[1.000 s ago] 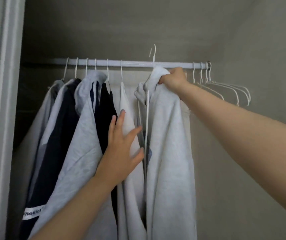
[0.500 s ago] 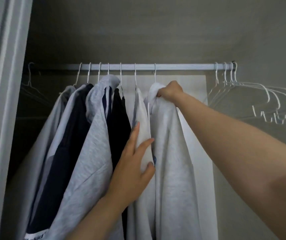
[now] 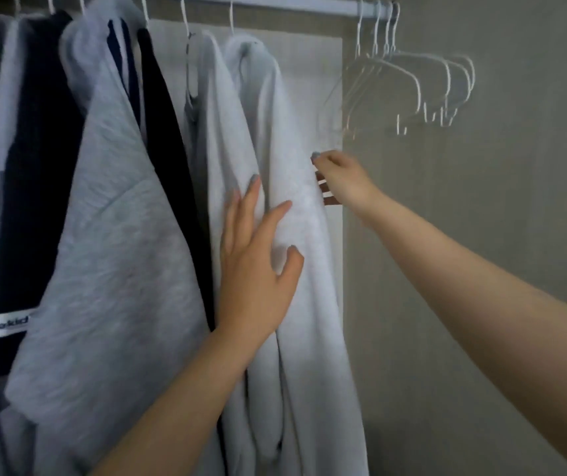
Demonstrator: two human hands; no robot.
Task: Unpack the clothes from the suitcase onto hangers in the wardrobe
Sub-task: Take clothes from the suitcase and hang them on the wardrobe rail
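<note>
Left hand (image 3: 258, 262) flat, fingers spread, on pale sweatshirt (image 3: 309, 304), right hand (image 3: 340, 180) pinching its edge (blurred)

A pale grey sweatshirt (image 3: 309, 286) hangs rightmost of the clothes on the white rail (image 3: 292, 5), touching another pale top (image 3: 220, 139). Left of them hang a black garment (image 3: 165, 115), a larger grey sweatshirt (image 3: 113, 218) and a navy piece (image 3: 34, 166) with a white label, packed close. Further right, empty white hangers (image 3: 412, 80) hang bunched together.
</note>
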